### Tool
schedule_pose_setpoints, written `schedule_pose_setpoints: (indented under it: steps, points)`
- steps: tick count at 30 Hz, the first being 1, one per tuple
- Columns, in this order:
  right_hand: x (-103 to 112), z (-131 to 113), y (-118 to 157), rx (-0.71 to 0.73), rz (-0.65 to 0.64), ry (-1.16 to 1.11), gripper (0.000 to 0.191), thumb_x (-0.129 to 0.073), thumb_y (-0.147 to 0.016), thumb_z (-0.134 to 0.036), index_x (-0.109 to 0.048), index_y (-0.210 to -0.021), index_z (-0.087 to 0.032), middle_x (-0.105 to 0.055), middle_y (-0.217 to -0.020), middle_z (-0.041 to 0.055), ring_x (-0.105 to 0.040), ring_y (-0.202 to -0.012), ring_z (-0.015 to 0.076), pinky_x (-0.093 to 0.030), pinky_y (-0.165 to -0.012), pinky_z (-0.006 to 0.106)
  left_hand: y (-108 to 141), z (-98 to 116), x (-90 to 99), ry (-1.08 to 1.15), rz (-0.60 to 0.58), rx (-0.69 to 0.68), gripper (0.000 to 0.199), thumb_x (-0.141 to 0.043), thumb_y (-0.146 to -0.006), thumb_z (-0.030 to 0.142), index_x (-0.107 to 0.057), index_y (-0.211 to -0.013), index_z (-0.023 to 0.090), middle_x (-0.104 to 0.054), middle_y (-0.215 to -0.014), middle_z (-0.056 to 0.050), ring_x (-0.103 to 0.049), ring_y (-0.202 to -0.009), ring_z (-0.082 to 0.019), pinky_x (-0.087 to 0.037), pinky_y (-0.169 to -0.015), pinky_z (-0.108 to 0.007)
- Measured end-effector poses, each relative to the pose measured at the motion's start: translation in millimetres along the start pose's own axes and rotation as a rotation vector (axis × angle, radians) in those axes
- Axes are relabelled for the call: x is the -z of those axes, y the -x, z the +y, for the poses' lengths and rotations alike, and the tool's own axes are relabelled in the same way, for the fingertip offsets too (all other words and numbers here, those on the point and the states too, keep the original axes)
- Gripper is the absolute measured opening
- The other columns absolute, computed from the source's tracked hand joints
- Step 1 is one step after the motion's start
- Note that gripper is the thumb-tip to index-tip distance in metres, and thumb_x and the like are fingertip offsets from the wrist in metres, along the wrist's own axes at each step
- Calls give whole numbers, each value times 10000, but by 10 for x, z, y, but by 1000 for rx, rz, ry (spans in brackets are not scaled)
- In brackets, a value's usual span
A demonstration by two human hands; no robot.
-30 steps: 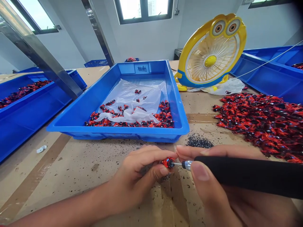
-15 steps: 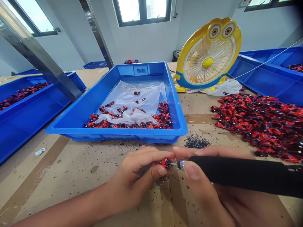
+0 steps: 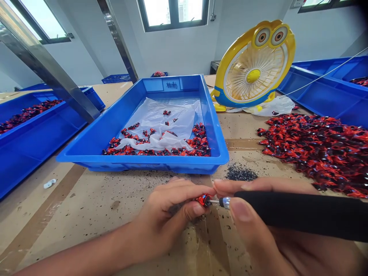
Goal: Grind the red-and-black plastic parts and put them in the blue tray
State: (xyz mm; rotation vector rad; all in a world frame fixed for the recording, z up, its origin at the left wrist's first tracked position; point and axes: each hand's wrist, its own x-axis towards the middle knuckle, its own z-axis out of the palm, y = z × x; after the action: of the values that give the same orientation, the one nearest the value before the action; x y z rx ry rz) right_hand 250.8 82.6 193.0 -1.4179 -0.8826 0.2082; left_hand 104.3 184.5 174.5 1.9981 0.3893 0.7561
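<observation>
Between thumb and fingers, my left hand (image 3: 172,211) pinches a small red and black part (image 3: 204,200). My right hand (image 3: 258,230) is wrapped round a black-handled rotary tool (image 3: 299,214) with a metal collar. The tool's thin metal tip points left and meets the right end of the part. My right forefinger is close to my left fingertips. Just behind both hands stands a blue tray (image 3: 143,163), holding white film (image 3: 172,119) and several red and black parts.
A yellow fan (image 3: 253,76) stands behind the tray's right side. A pile of red and black parts (image 3: 324,149) lies at right. Black crumbs (image 3: 240,172) dot the table. Blue bins (image 3: 43,142) and a metal post (image 3: 54,69) are at left.
My right hand and the tool have shifted slightly right. The part in my left hand has moved slightly right too, its end now tilted a little differently.
</observation>
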Motion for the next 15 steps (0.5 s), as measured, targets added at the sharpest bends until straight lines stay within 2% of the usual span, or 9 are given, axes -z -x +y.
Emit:
schedule_pose_setpoints:
  steps: [4, 8, 12, 15]
  points:
    - [28, 18, -85, 57, -41, 35, 340, -836, -836, -573, -764, -995, -281, -833, -879, 57, -836, -876, 321, -711, -673, 389, 0, 0, 4, -7, 8, -5, 321, -645, -1066, 142, -771, -1326, 283, -804, -951, -17, -678, -828, -165, -481, -799, -288]
    - [52, 24, -77, 62, -38, 42, 308, -840, -845, -540, -760, -996, -283, -834, -882, 54, -836, -856, 316, -709, -664, 384, 14, -6, 4, 2, -5, 18, 326, -639, -1077, 158, -762, -1346, 294, -816, -976, -18, -705, -864, -174, -494, -823, -296]
    - [63, 21, -8, 30, 7, 42, 187, -847, -874, -413, -739, -974, -298, -844, -916, 10, -835, -802, 246, -700, -684, 311, 16, 2, 4, 11, -11, 14, 341, -638, -1073, 141, -764, -1340, 312, -827, -996, -7, -705, -847, -161, -498, -807, -286]
    - [68, 23, 17, 6, -1, 57, 161, -833, -890, -396, -734, -981, -309, -845, -930, -27, -828, -783, 192, -684, -717, 248, 7, -2, 2, 11, -7, 30, 320, -648, -1071, 150, -773, -1323, 302, -844, -1034, -12, -730, -886, -174, -506, -829, -297]
